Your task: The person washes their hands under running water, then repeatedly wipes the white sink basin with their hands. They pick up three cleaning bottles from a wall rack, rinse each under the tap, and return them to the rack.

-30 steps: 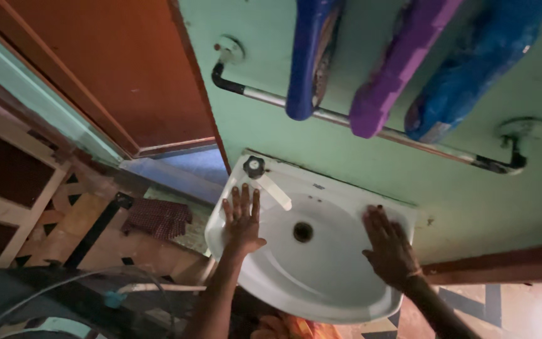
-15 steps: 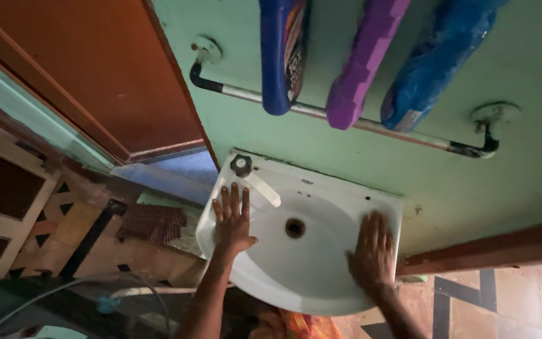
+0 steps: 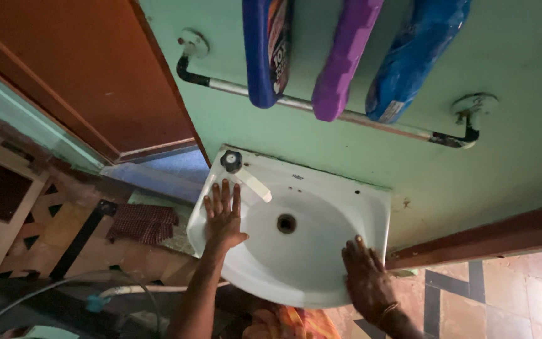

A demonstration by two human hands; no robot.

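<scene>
Both palms lie flat and open on the white basin: left hand near the tap, right hand on the near-right rim. It looks hard, heavy, slick and chippable; the rim seems the safest hold.

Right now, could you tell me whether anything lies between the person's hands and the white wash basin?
Nothing visible does. The left hand lies flat on the wash basin at its left rim, just below the tap. The right hand rests on the front right rim. Both palms touch the basin directly.
</scene>
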